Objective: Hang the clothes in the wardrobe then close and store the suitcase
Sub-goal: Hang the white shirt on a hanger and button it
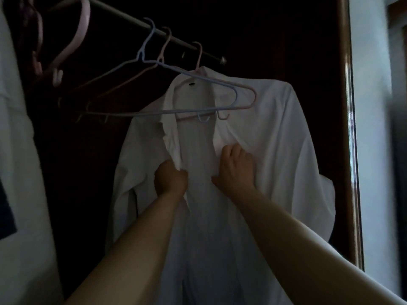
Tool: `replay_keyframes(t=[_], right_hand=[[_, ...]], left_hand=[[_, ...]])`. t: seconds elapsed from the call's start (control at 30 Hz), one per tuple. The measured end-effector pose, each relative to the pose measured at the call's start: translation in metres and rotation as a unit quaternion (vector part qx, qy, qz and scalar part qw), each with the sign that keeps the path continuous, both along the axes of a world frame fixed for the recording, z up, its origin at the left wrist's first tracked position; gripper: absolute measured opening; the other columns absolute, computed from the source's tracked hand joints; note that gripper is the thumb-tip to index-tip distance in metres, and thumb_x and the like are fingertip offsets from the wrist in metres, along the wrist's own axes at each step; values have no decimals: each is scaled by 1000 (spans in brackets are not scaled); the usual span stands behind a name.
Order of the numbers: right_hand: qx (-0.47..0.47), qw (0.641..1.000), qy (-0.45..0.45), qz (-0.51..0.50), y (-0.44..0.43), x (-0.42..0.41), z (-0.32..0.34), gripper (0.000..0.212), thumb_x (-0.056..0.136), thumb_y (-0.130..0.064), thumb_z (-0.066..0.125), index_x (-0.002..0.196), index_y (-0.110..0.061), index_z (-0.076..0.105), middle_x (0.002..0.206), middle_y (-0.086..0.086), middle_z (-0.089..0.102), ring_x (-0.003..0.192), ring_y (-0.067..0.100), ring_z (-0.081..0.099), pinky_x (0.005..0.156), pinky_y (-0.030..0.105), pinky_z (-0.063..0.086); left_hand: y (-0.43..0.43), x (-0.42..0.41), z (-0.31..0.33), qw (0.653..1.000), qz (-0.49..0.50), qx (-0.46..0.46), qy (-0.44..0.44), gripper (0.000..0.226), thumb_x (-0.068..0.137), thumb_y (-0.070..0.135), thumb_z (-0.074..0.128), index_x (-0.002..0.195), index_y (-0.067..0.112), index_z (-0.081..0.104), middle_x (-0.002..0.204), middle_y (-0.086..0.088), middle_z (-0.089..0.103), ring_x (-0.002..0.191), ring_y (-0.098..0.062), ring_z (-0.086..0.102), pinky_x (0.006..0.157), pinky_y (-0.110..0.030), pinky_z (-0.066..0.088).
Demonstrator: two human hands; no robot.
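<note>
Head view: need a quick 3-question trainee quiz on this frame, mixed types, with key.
1. True or false: the white shirt hangs from the wardrobe rail on a pink hanger.
2. What does the left hand grip? A) a front edge of the shirt B) an empty hanger C) a suitcase handle
3. Fill in: between the left hand and the right hand, the shirt's front is ___ (buttoned/open).

Key: 1 true; 2 A; 3 open.
</note>
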State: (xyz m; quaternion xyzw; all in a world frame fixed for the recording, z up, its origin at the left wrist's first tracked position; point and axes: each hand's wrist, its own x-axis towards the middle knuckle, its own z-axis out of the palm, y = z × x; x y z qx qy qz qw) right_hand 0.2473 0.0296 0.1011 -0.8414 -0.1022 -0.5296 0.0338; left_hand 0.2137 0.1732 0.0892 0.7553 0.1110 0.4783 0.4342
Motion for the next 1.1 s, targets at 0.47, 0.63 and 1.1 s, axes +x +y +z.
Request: replay_keyframes(t=[0.47,0.63,1.1], right_hand=[[168,964,67,196,-14,17,3,19,93,-24,49,85,-14,63,95,9,69,90,30,63,68,30,41],[264,907,165,285,-6,22,4,40,87,-30,62,53,-14,49,65,7,60,68,21,59,62,27,40],[328,808,254,419,-1,11,9,32,86,-16,68,56,-14,59,53,-2,55,46,4,46,48,16,37]], left_hand=[[-20,11,-20,981,-62,26,-183,6,92,10,57,93,7,61,78,5,59,72,-13,54,62,-14,35],[-22,22,-16,984,-113,-69,-121,13,86,8,59,91,10,71,94,-9,72,87,-25,67,83,-35,56],[-23,13,5,963,-249,-74,-66,11,80,1,70,86,10,73,77,-3,70,75,-19,67,81,-32,56]])
